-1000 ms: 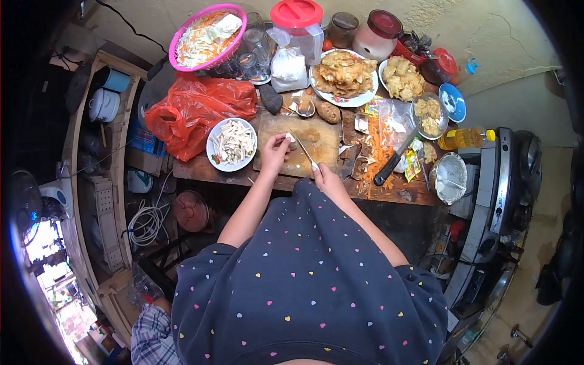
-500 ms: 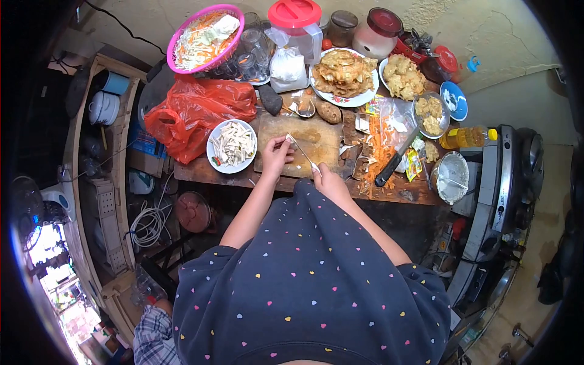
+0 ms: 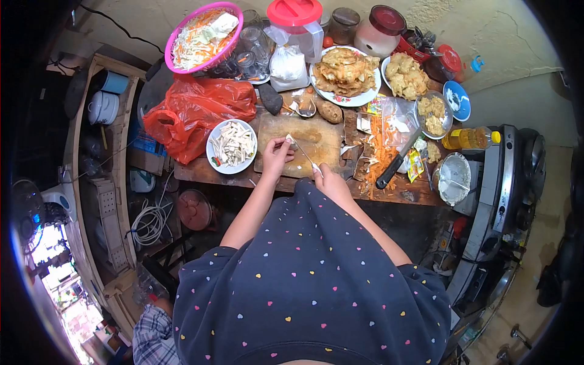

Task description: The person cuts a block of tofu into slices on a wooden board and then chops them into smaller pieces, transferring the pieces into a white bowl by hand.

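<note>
My left hand [image 3: 277, 157] pinches a small whitish piece of food [image 3: 289, 139] over the wooden cutting board [image 3: 325, 159]. In my right hand [image 3: 331, 182] is a small knife [image 3: 303, 152] with a pale handle; its thin blade points up and left, its tip right at the piece. Left of the board stands a white bowl [image 3: 211, 150] filled with whitish cut strips [image 3: 232, 143]. Tiny white scraps lie on the board near my fingers.
A large black-handled knife [image 3: 390, 174] lies right of the board among carrot shreds [image 3: 378, 149]. Behind are a plate of fritters [image 3: 345, 72], a pink basket of shredded vegetables [image 3: 205, 38] and a red plastic bag [image 3: 201, 109]. An oil bottle [image 3: 469, 138] lies near the stove [image 3: 506, 176].
My hands stay almost in place, with only a slight shift of the piece and blade. The camera view has moved a little.
</note>
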